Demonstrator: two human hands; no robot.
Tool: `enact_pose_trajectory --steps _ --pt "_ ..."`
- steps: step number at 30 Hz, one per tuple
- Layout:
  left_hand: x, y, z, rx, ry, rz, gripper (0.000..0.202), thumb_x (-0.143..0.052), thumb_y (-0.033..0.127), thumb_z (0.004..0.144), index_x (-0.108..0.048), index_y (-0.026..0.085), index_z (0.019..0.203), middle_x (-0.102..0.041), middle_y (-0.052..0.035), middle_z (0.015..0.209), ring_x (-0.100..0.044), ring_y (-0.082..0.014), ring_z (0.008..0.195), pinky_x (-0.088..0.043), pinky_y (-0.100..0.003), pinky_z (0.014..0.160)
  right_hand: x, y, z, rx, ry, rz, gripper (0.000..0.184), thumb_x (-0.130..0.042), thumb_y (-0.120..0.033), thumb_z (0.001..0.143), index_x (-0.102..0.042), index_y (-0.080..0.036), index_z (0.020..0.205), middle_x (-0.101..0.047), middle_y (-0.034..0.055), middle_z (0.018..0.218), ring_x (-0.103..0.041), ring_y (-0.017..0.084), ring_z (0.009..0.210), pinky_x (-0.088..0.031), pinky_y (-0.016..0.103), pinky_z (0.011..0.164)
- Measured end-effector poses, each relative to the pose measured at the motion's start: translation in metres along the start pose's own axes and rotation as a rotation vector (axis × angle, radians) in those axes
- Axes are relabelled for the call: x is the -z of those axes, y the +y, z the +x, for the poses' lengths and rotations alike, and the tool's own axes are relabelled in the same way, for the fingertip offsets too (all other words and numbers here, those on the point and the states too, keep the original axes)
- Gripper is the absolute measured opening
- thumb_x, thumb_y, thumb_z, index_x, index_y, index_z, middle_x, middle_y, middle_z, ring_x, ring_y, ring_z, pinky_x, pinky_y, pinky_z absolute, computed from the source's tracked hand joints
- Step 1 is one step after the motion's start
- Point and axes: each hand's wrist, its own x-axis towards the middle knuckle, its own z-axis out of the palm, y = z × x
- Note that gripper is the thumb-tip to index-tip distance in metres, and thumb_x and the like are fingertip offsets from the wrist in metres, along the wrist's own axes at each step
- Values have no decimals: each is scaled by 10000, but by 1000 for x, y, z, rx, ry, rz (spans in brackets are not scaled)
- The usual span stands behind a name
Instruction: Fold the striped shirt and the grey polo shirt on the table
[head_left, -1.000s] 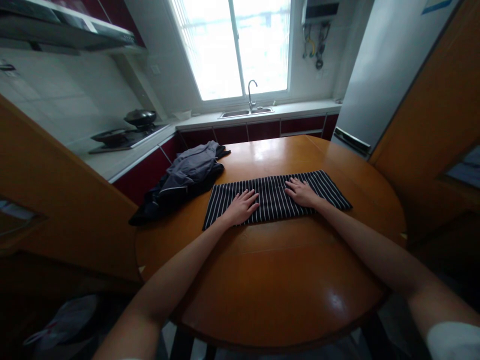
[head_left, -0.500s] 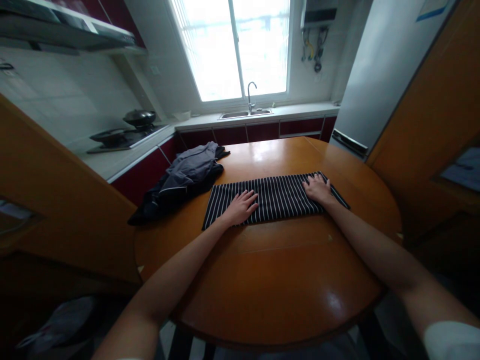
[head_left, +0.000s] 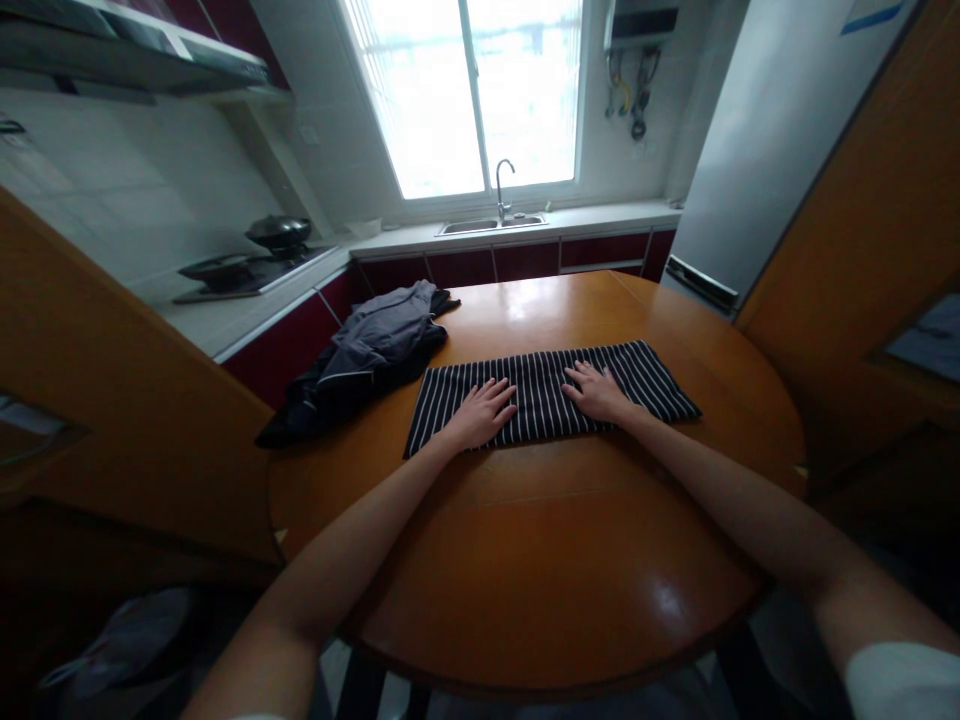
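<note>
A black cloth with white stripes (head_left: 536,385), folded into a long flat band, lies across the wooden table (head_left: 555,560). My left hand (head_left: 482,414) rests flat on its left part, fingers spread. Right of the middle, my right hand (head_left: 596,392) lies on the cloth too, palm down with its fingers apart. Neither hand grips the fabric. What kind of cloth piece it is, I cannot tell from the folded shape.
Grey and dark clothes (head_left: 382,335) lie heaped at the table's left edge. Beyond stand a counter with a sink (head_left: 491,227), a stove (head_left: 259,275) with a lidded pan (head_left: 277,233), and a fridge (head_left: 772,150) at the right.
My right hand has slid left along the striped cloth, from near its right end toward the middle. The cloth's right end now lies flat and uncovered. My left hand has stayed put.
</note>
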Motion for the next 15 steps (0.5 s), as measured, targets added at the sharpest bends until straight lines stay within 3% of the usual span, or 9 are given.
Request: enact_pose_trajectory --steps 5,15 --pt "0 -1 0 -1 -1 3 635 -218 586 1049 -357 250 1569 -228 -47 1663 -141 -286 1549 -145 -517 1245 3 10 2 -182 -7 -27 607 -307 -488 1034 -422 -159 1531 -266 156 1654 -199 307 1536 -147 600 1208" --pt "2 2 0 4 -5 10 622 -226 568 1051 -362 245 1566 -236 -49 1661 -152 -290 1546 -151 -527 1242 5 15 3 -199 -1 -34 613 -301 -484 1028 -413 -159 1535 -277 160 1650 -213 301 1530 -158 578 1208"
